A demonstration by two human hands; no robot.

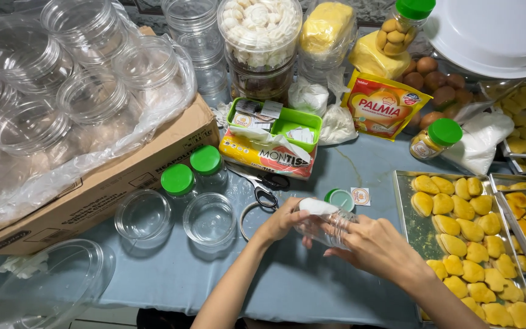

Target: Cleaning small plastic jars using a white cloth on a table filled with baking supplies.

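A clear plastic jar [330, 226] lies on its side between my two hands, above the blue tablecloth. My left hand [281, 220] pushes a white tissue [316, 207] at the jar's mouth. The jar's body is gripped by my right hand [375, 244]. A green lid [340, 198] and a small round sticker [360, 195] lie just beyond the jar. Black scissors [265, 186] rest to the left of the lid.
Two open clear jars [209, 218] and two green-lidded jars [178, 180] stand at left by a cardboard box [123, 176] of bagged jars. Metal trays [404, 201] of yellow cookies fill the right. A tissue box [263, 159], green tray, margarine pouch and eggs sit behind.
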